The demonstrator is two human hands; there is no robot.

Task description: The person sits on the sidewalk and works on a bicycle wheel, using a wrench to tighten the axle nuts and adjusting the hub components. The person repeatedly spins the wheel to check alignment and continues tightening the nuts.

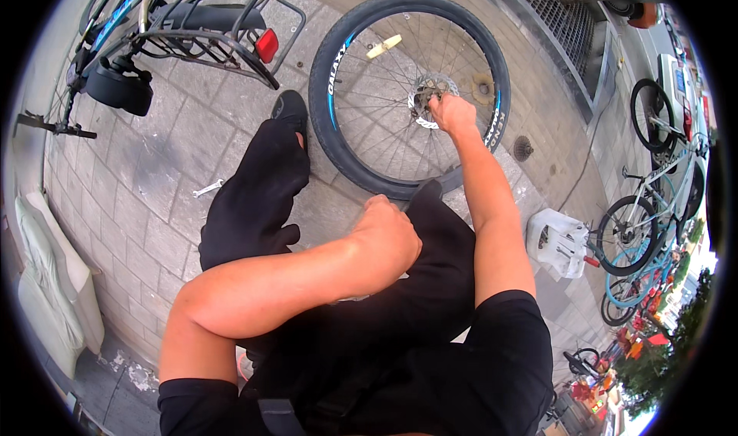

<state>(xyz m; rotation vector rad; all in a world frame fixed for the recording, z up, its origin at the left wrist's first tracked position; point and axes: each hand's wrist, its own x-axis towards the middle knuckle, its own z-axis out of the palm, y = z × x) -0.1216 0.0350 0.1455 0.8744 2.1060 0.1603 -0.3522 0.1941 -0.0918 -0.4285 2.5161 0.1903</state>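
A bicycle wheel (pixel 329 129) with a black tyre, thin spokes and a silver brake disc (pixel 416 107) is in front of my legs. At its hub, the fingers of my right hand (pixel 453 115) are pinched together on the axle end. My left hand (pixel 386 240) is a closed fist above my right thigh, close to the tyre's near edge. Whatever that fist holds, if anything, is hidden by the back of the hand. A pale yellow strip (pixel 384 46) shows among the spokes at the wheel's far left.
A wrench (pixel 208 188) lies on the paving left of my leg. At the right stands a white plastic bag (pixel 557 242) with tools in it. A bicycle with a rear rack (pixel 207 40) is at the far left. More bicycles (pixel 653 182) stand at the right, beyond a metal grate (pixel 550 13).
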